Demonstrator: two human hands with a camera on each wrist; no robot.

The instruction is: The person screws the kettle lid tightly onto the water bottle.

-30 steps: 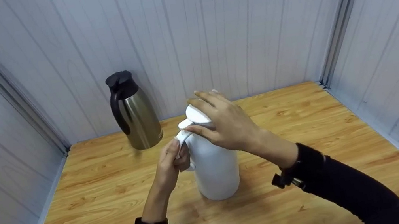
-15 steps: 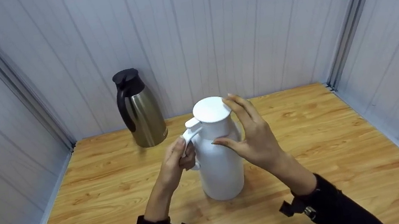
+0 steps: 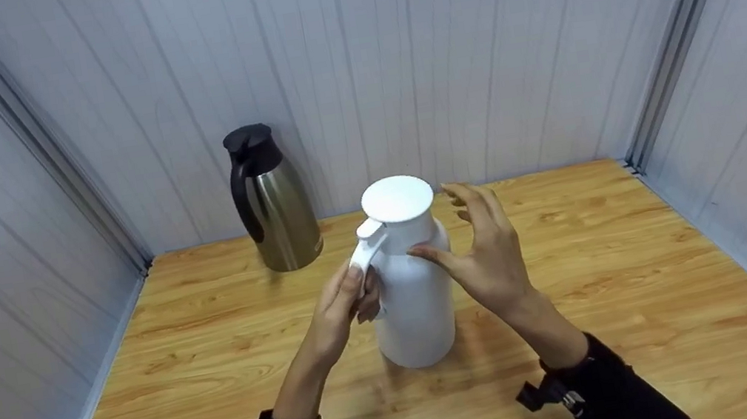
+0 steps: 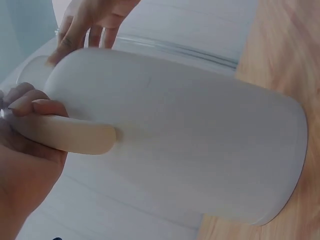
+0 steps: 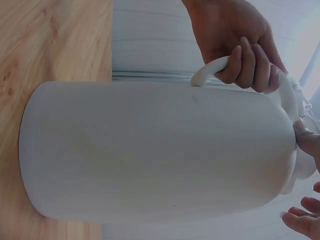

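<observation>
White plastic vacuum jug (image 3: 410,286), upright on wooden tabletop (image 3: 626,289): your left hand (image 3: 347,302) grips its handle; your right hand (image 3: 489,251), released, has slid from lid to shoulder, thumb touching.

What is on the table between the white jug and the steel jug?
Nothing: in the head view only bare wooden table lies between the white jug and the steel jug. The left hand grips the white jug's handle on that side.
</observation>
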